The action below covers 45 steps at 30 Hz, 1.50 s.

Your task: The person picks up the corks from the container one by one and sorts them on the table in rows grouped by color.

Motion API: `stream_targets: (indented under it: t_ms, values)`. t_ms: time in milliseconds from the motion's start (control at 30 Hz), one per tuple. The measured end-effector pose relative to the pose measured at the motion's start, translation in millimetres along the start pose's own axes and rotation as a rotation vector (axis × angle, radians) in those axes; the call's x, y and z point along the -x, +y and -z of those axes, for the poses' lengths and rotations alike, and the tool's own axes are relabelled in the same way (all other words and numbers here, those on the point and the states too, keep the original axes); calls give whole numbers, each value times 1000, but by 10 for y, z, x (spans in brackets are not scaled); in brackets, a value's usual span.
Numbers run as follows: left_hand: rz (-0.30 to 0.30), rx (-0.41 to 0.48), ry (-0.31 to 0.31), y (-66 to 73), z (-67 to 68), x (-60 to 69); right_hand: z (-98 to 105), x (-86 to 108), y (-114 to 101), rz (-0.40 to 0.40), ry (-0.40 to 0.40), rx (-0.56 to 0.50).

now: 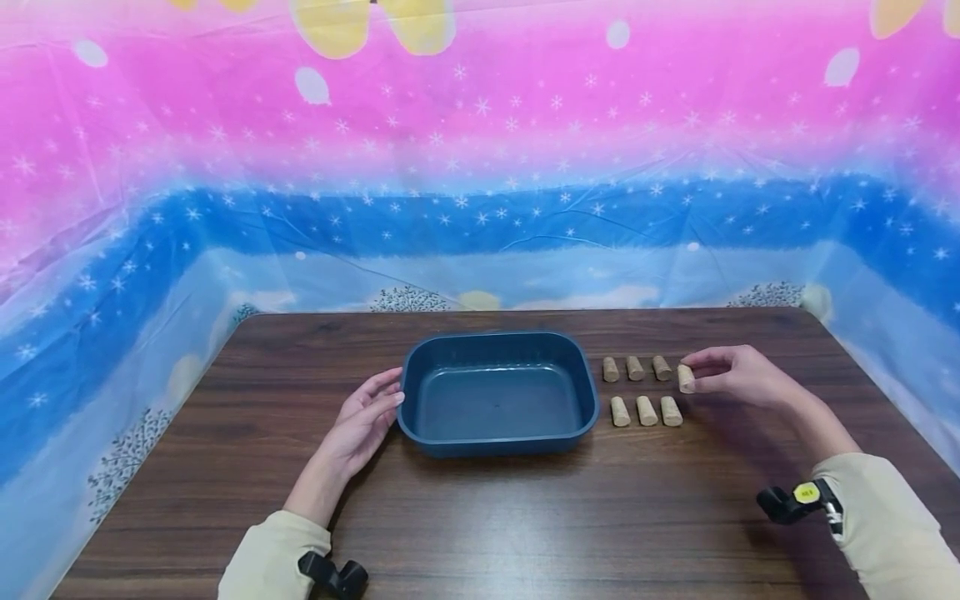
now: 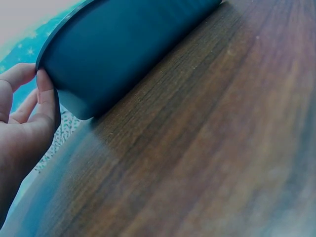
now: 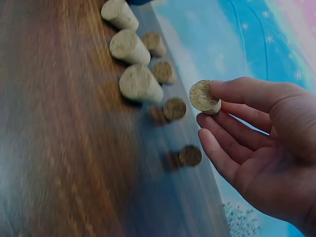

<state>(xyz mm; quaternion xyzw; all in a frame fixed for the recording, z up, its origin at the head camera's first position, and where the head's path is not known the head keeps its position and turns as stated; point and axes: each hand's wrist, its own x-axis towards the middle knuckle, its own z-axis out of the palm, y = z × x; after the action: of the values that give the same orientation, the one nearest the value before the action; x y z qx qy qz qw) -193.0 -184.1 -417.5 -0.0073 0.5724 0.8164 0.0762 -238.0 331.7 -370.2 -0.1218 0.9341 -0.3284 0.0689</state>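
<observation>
My left hand holds the left end of a dark blue plastic basin, which sits upright on the table with a bare inside. In the left wrist view the thumb and fingers meet at the basin's rim. Between thumb and fingers, my right hand pinches a tapered cork stopper, raised above the table. Three corks form a front row to the right of the basin. Behind them runs a back row of several corks; its rightmost cork shows only in the right wrist view.
Dark wood-grain table runs under everything. A patterned pink and blue cloth hangs around its back and sides. Each sleeved forearm carries a black wrist mount.
</observation>
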Motion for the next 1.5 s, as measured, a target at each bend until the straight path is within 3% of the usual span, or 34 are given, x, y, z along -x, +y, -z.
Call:
stream_targets:
  t_ms: [200, 567, 900, 1500]
  values:
    - [-17, 55, 9, -9, -6, -14, 18, 54, 169, 10, -36, -28]
    - [-10, 45, 14, -7, -17, -15, -4, 157, 424, -32, -121, -230]
    - [-11, 30, 17, -11, -13, -20, -43, 236, 525, -34, -121, -205]
    - [-4, 20, 6, -3, -8, -4, -105, 281, 614, -35, -126, -274]
